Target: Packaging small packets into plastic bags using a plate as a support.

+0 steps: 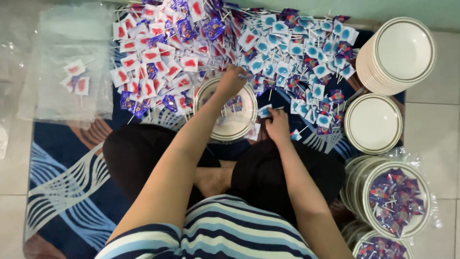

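A person sits cross-legged on a patterned blue rug (62, 168) laid over a tiled floor (431, 129), sorting wrapped lollipops. The left hand (231, 80) reaches far out over a cream plate (216, 133) with a brown-lined rim and pinches a lollipop (245, 76) at the near edge of the heap, its grip closed on the sweet. The right hand (278, 125) rests just right of the same plate, fingers curled around a blue-wrapped lollipop (265, 111). A few purple-wrapped lollipops (235, 103) already lie on the plate. Across the far side of the rug spreads the supply: a pile of red-wrapped lollipops (153, 62) on the left, mixed with purple ones, and a pile of blue-wrapped lollipops (306, 52) on the right. At far right stands a tall stack of plates (397, 55), with a single bare plate (373, 123) just nearer. Near right, filled plates (395, 197) heaped with purple lollipops sit under clear plastic wrap. At far left, a clear plastic bag (72, 67) lies flat with three red-wrapped sweets resting on it.
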